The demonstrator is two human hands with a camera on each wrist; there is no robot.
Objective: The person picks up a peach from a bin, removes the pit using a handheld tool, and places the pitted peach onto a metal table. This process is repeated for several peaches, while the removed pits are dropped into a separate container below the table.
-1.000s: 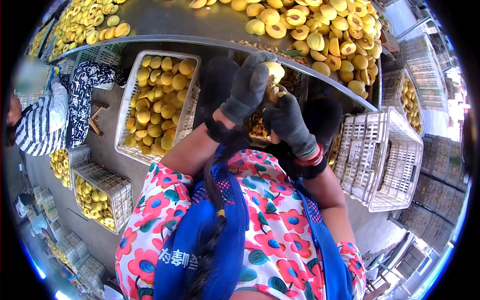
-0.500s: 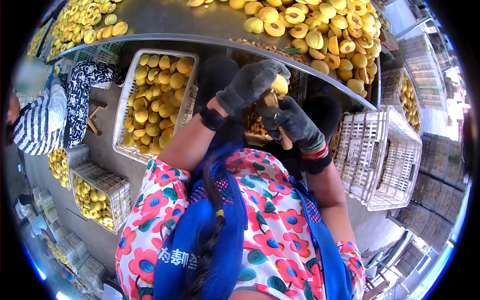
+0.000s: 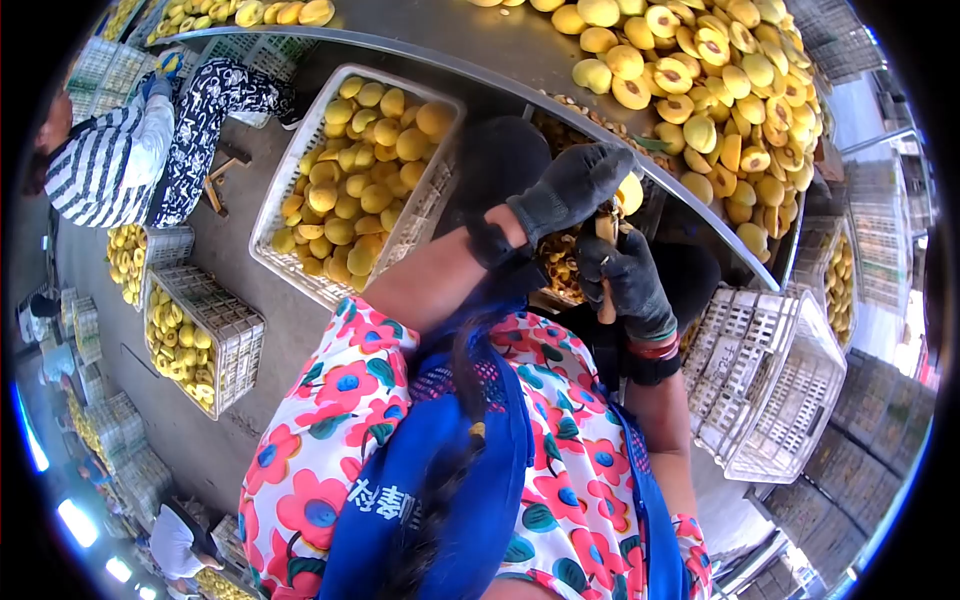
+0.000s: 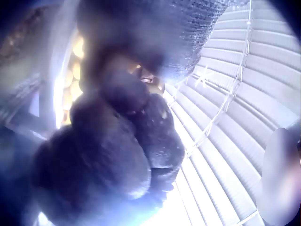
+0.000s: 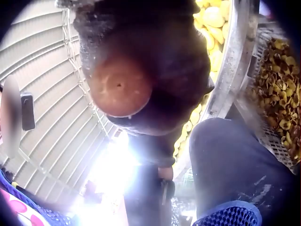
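Observation:
My left hand (image 3: 578, 185), in a dark grey work glove, grips a yellow peach (image 3: 630, 194) in front of my lap, near the metal table's edge. Its curled fingers (image 4: 108, 141) fill the left wrist view and hide most of the fruit. Just below, my gloved right hand (image 3: 635, 280) holds a wooden-handled tool (image 3: 606, 302) whose upper end meets the peach. In the right wrist view the round end of the wooden handle (image 5: 121, 89) sticks out of the fist. The tool's working end is hidden by the fruit and fingers.
Halved peaches (image 3: 740, 130) are heaped on the metal table (image 3: 440, 30). A white crate (image 3: 425, 215) of peaches stands left of my knees, and another crate (image 3: 750, 370) tilts at right. Below my hands is a crate of brownish scraps (image 5: 284, 94). A person (image 3: 110, 150) sits at left.
The head view has turned, shifting the scene to the right. My hands stay together at the peach; the wooden handle has swung into view below the right hand, pointing down.

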